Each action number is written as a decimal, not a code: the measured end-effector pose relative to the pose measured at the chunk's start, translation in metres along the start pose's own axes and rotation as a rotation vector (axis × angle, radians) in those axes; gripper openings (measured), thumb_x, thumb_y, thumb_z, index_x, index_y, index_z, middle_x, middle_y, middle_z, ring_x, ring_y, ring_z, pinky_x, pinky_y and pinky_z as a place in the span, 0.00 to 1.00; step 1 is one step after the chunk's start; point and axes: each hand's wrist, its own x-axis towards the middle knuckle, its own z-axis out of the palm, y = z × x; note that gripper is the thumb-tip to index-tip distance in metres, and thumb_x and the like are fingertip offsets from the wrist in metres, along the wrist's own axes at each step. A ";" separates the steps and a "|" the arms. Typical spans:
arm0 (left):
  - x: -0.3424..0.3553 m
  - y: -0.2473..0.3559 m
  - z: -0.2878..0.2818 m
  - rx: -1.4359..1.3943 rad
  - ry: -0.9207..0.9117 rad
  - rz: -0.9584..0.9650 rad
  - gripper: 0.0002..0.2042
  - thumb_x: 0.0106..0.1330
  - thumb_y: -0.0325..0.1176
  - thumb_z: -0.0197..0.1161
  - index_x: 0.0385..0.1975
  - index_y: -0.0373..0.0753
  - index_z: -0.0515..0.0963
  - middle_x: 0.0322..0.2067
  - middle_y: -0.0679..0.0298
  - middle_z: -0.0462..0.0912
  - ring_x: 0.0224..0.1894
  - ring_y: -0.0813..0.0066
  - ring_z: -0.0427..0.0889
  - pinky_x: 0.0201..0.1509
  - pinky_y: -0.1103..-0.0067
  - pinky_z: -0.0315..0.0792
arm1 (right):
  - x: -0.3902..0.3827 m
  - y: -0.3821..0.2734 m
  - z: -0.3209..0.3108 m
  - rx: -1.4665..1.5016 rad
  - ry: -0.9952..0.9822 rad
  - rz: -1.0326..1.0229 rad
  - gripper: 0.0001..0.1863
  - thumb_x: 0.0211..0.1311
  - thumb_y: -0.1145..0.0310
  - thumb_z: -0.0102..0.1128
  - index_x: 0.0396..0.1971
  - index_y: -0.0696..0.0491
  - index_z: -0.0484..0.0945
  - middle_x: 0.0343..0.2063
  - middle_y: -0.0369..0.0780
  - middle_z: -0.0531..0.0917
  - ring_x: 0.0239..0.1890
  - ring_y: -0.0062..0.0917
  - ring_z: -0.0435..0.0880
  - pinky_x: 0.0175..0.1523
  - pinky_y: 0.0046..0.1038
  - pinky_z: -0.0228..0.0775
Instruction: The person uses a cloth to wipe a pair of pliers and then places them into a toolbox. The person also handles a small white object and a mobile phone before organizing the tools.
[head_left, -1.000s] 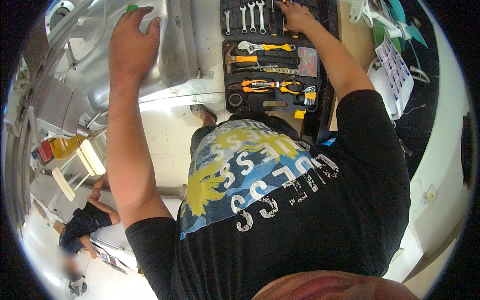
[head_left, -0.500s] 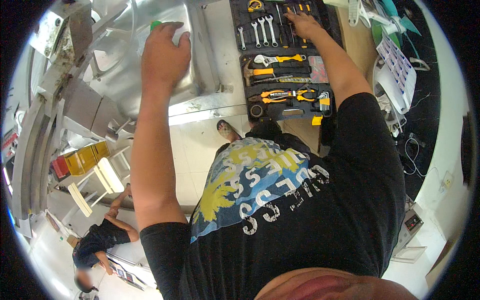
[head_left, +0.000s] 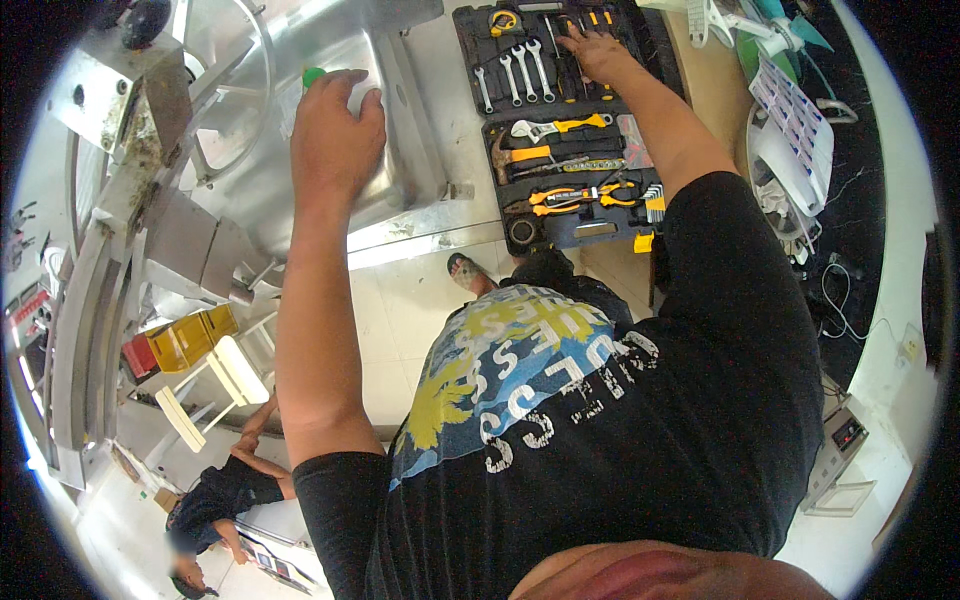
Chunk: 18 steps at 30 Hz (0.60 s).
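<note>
The left hand (head_left: 335,125) rests palm-down on the sloped metal housing (head_left: 400,150) of a machine, its fingers curled loosely over a small green-tipped object (head_left: 314,75) of which only the tip shows beyond the knuckles; whether the hand truly grips it or merely covers it cannot be told. Spread flat on the metal like that, the hand seems to be propping the body as the person leans forward. The right hand (head_left: 598,55) reaches well out to the open black tool case (head_left: 640,50) lying on the counter (head_left: 455,120) beside the housing, fingers spread and laid down on the upper tray, open and with nothing clearly held. The case lies unfolded flat, so both halves show their fitted slots, every tool in reach. In the upper half sit a row of silver spanners (head_left: 515,70) and a yellow tape measure (head_left: 503,20); the lower half holds an adjustable wrench (head_left: 545,127), a hammer (head_left: 515,157) with an orange-banded handle, orange-handled pliers (head_left: 575,195), a set of hex keys (head_left: 654,200) and a roll of black tape (head_left: 520,232). To the right stands a white compartmented organiser (head_left: 795,125). At the lower left another person (head_left: 225,495) crouches on the floor.
</note>
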 end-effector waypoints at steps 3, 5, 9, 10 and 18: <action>0.002 0.001 -0.001 -0.031 -0.011 -0.025 0.15 0.65 0.37 0.58 0.48 0.37 0.81 0.51 0.50 0.80 0.56 0.50 0.76 0.62 0.64 0.69 | 0.003 0.010 -0.026 0.175 -0.057 0.134 0.41 0.53 0.62 0.73 0.68 0.45 0.64 0.66 0.46 0.70 0.63 0.42 0.73 0.64 0.43 0.67; 0.004 0.003 -0.003 -0.057 -0.035 -0.060 0.15 0.65 0.36 0.58 0.48 0.37 0.81 0.51 0.50 0.80 0.56 0.49 0.76 0.63 0.63 0.69 | 0.021 0.027 -0.036 0.332 -0.101 0.250 0.33 0.59 0.57 0.69 0.63 0.47 0.71 0.60 0.48 0.76 0.60 0.43 0.77 0.62 0.45 0.69; 0.004 0.001 0.003 0.008 -0.004 -0.055 0.15 0.65 0.36 0.59 0.48 0.37 0.81 0.51 0.49 0.79 0.56 0.48 0.76 0.62 0.64 0.69 | 0.056 0.052 -0.026 0.419 -0.161 0.420 0.23 0.63 0.52 0.65 0.51 0.51 0.82 0.50 0.51 0.83 0.55 0.45 0.81 0.60 0.46 0.71; 0.004 0.003 0.001 -0.004 -0.020 -0.075 0.15 0.65 0.36 0.59 0.48 0.37 0.81 0.52 0.49 0.79 0.56 0.48 0.76 0.62 0.64 0.69 | 0.060 0.046 -0.028 0.412 -0.149 0.464 0.22 0.64 0.51 0.65 0.49 0.52 0.84 0.48 0.51 0.84 0.54 0.45 0.82 0.60 0.47 0.71; 0.001 0.005 0.001 -0.011 -0.010 -0.140 0.15 0.65 0.36 0.60 0.48 0.36 0.81 0.53 0.50 0.79 0.56 0.50 0.76 0.63 0.64 0.68 | 0.067 0.033 -0.023 0.239 -0.159 0.292 0.25 0.63 0.50 0.64 0.50 0.56 0.82 0.53 0.47 0.82 0.57 0.42 0.80 0.60 0.43 0.73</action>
